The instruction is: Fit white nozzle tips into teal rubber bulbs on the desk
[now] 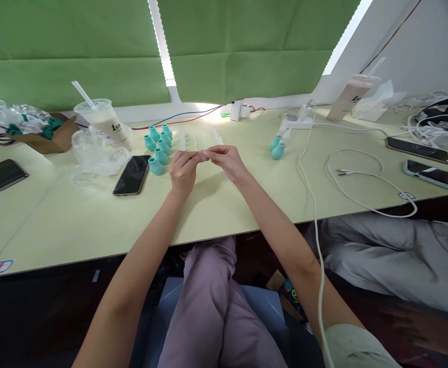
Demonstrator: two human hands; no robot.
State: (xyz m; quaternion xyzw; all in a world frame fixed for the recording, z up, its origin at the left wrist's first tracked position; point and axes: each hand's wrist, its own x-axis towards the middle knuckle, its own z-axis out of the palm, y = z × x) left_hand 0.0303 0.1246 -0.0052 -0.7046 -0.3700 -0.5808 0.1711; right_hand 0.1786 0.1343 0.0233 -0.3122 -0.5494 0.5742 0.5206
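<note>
My left hand [183,169] and my right hand [227,161] meet over the table, fingertips pinched together around a small clear piece [204,157]. Its kind is too small to make out, and the fingers partly cover it. Just beyond my hands stand rows of small translucent white parts [218,137]. To their left are several turquoise bulb-shaped pieces [162,146] with open necks, set upright in two columns. Further right on the table, two more turquoise bulbs [278,151] carry translucent tips.
A black phone [132,175], a crumpled plastic bag [93,153], a drink cup [104,120] and a cardboard box [49,138] lie to the left. On the right are a white power strip [297,122], a loose white cable [310,189], two phones [419,149] and another person's grey-clad leg [392,255].
</note>
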